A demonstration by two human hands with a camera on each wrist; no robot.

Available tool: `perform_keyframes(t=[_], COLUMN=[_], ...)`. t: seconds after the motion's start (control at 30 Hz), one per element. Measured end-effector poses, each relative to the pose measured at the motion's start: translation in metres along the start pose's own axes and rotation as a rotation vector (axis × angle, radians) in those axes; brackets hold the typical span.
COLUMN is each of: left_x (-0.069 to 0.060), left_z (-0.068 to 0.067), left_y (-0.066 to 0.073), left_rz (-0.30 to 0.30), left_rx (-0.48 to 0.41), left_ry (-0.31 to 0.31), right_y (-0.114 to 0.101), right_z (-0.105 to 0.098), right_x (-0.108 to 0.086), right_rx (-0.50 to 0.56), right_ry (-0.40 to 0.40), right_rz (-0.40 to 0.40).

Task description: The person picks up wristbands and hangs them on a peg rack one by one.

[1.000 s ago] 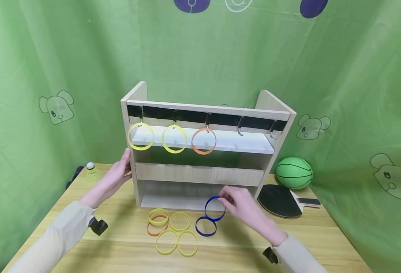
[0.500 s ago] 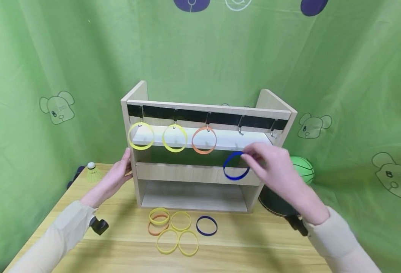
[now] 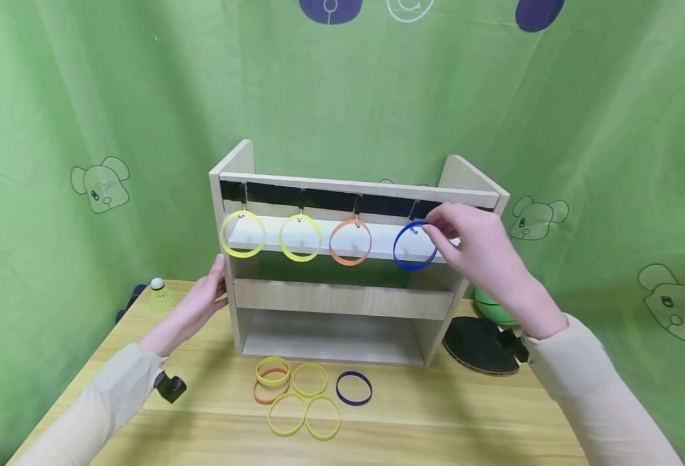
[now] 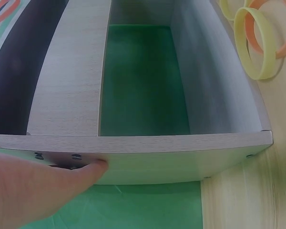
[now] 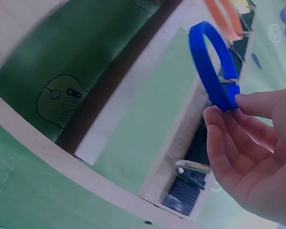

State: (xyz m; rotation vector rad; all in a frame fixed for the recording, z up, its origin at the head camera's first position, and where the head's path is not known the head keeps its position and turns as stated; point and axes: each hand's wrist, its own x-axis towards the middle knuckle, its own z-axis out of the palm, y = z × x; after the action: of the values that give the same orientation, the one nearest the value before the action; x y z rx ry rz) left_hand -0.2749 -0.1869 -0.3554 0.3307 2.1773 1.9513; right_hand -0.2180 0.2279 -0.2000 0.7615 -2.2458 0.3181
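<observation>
right grip pinches a blue band, raised before the shelf unit.

Long, off-white fabric sleeves reach the person's wrists. Each wrist wears a small, black, box-shaped camera; the left hand and right hand are bare.

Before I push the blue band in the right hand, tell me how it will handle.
The blue band should flex yet spring back: pinched at one side by the right hand, it stands as an open loop. It is probably light, being a thin strip around a wide opening.
</observation>
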Motion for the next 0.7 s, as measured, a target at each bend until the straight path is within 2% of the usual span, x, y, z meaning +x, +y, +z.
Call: perform_keyframes(t=[0.23, 0.37, 0.5, 0.6, 0.7], left_x=[-0.001, -0.002, -0.001, 0.000, 0.000], left_z=[0.002, 0.002, 0.000, -0.001, -0.002], left_y=[-0.001, -0.001, -0.001, -0.002, -0.003], left_rz=[-0.011, -0.010, -0.003, 0.006, 0.023], left_rx=[-0.005, -0.008, -0.006, -0.003, -0.006], left_ry=[-0.002, -0.005, -0.006, -0.007, -0.016], right_y=[-0.001, -0.005, -0.012, -0.017, -0.020], right_z=[0.006, -0.002, -0.005, 0.003, 0.021], right_x=[-0.005, -0.010, -0.019, -0.030, -0.046], right_rx=[-0.030, -0.041, -0.024, 0.008, 0.060], right_ry=[-0.022, 0.010, 0.057, 0.069, 0.040], right_rz=[0.003, 0.016, -0.017, -0.057, -0.073])
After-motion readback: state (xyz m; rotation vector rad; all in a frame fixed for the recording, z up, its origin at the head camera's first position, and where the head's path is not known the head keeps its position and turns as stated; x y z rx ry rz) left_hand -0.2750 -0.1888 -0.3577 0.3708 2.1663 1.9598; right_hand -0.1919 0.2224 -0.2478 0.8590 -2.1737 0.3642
